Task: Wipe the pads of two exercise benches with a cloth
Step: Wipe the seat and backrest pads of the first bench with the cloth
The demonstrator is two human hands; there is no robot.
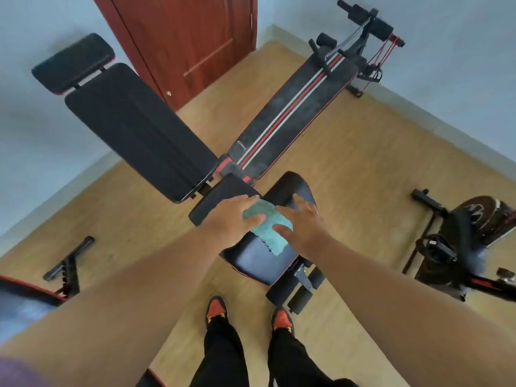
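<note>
Head view: both hands rest on a turquoise microfibre cloth (pixel 268 227) that lies on the glossy black seat pad (pixel 259 263) of the nearer bench, just below frame centre. The left hand (pixel 231 219) lies flat at the cloth's 9 o'clock edge, fingers spread and extended, not curled round the fabric; the right hand (pixel 301 222) lies likewise at its 3 o'clock edge, palm down and open. Pressing with two flat palms appears meant to keep the cloth spread and in full contact with the pad. The seat's near end shows a dull grey film, so wiping looks unfinished. At 11 o'clock the long black back pad (pixel 139 129) of a second bench rises toward a separate headrest pad (pixel 72 61); at 1 o'clock a striped sit-up board (pixel 296 113) runs to its foam rollers (pixel 363 16). An exercise bike (pixel 460 236) stands at 3 o'clock, well apart. The person's orange shoes (pixel 216 310) stand at 6 o'clock on the wooden floor (pixel 363 177).
</note>
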